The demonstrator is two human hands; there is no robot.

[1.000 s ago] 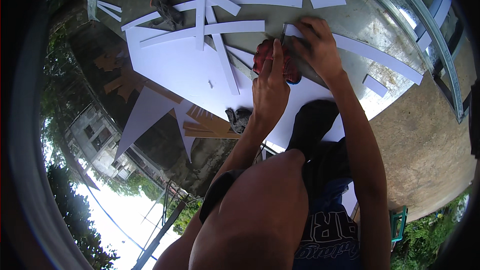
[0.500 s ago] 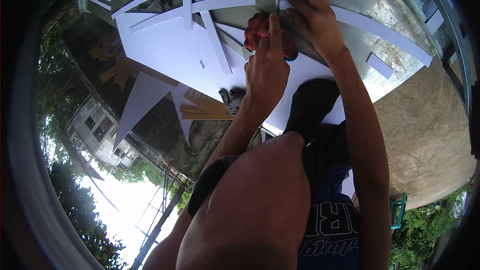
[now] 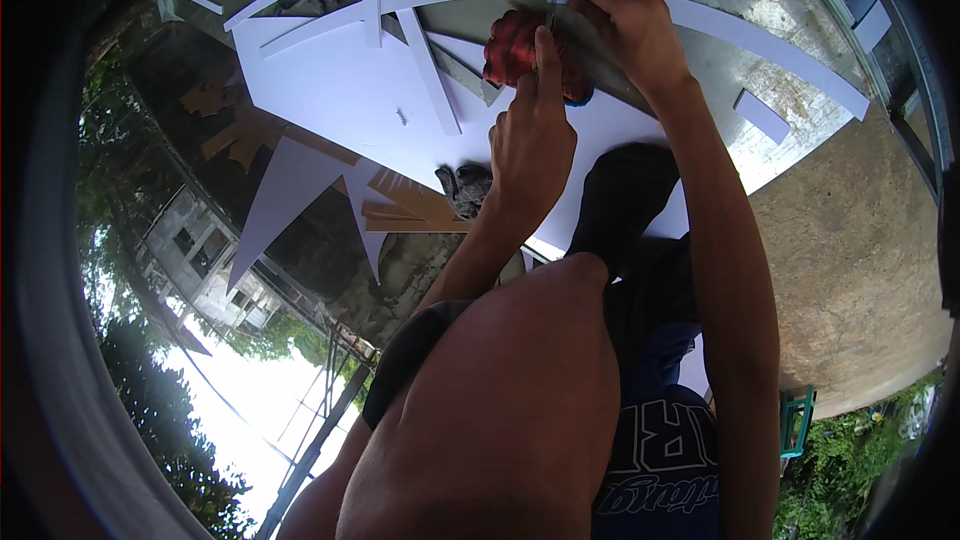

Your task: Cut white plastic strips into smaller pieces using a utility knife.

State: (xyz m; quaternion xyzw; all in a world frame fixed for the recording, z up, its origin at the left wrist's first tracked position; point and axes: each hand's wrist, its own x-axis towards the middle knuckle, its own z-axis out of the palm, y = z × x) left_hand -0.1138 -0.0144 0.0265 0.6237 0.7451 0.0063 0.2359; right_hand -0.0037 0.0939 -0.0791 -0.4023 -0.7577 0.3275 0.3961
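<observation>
Blade [image 3: 552,12], thin, far side, just right of centre; left hand [image 3: 535,137] curled round its handle end, forefinger laid straight toward the tip. Tip by the left end of a white strip [image 3: 775,45] that curves off right. Right hand [image 3: 636,32] apart from the left, fingers bent over that strip; cannot tell whether pinching or pressing. Red bundle [image 3: 512,48] just left of the blade. White sheet [image 3: 340,85] farther left, crossed strips over it. Dark cloth [image 3: 468,190] near left wrist.
</observation>
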